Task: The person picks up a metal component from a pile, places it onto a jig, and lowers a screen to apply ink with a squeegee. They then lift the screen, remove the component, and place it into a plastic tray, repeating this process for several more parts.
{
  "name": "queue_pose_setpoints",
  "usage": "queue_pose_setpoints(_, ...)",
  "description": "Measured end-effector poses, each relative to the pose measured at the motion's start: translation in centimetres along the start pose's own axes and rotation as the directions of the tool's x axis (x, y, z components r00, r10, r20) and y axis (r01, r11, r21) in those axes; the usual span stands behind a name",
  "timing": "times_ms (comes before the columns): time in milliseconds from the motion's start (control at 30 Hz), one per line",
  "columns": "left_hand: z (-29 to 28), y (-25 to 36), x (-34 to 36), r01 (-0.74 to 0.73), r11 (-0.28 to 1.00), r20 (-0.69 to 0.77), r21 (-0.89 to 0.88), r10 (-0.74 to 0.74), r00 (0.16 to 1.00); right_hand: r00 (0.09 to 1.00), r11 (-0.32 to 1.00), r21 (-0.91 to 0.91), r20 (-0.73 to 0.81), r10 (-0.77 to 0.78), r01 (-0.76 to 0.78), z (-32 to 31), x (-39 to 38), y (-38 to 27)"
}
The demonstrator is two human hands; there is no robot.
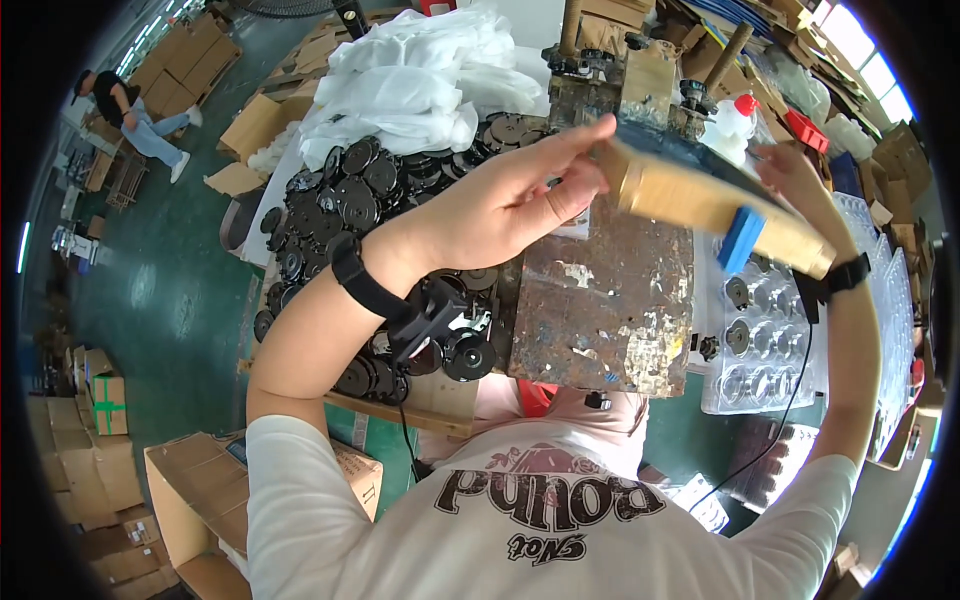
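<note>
My left hand [545,190] grips the left end of a tilted, slightly blurred wooden frame [680,195] with a dark upper face and a blue block [740,238] on its near side. My right hand [795,180] is at the frame's far right side, fingers curled at its edge and partly hidden. The frame is raised over a stained, rusty board [600,320]. To the left lie many dark round plates [358,205]. To the right, a clear tray [760,380] with round wells holds a few dark discs.
White cloth [400,70] is heaped behind the plates. Clamps [695,100] on upright posts and a red-capped white bottle [730,128] stand at the back. Cardboard boxes [185,505] lie at lower left. Another person [125,115] is at upper left.
</note>
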State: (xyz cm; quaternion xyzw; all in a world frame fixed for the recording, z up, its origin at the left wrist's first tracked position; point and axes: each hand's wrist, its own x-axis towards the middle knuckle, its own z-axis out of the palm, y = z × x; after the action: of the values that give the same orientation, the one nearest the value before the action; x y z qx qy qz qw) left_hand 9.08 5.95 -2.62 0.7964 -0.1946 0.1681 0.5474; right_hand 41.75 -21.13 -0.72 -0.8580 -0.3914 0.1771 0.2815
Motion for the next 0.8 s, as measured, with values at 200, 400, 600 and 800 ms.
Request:
queue_pose_setpoints(200, -0.1, -1.0, -1.6, 0.112, 0.993, -0.029, -0.043, -0.113, 0.993, 0.985, 0.936, -0.309, 0.067, -0.156, 0.169, 4.7, -4.1, -0.3)
queue_pose_setpoints(400, -3.0, -4.6, -5.0, 0.452, 0.655, -0.075, 0.605, -0.519, 0.852, 0.966, 0.982, -0.037, 0.192, -0.173, 0.184, 14.6, -0.6, -5.7)
queue_pose_setpoints(600, -3.1, -7.8, -6.9, 0.365, 0.327, -0.074, 0.872, -0.649, 0.757, 0.939, 0.879, -0.338, 0.19, -0.285, 0.336, 20.2, 2.0, -12.7)
queue_pose_setpoints(800, -2.9, -9.4, -6.3, 0.339, 0.293, -0.08, 0.894, -0.641, 0.764, 0.927, 0.872, -0.317, 0.085, -0.365, 0.372, 21.1, 3.0, -11.7)
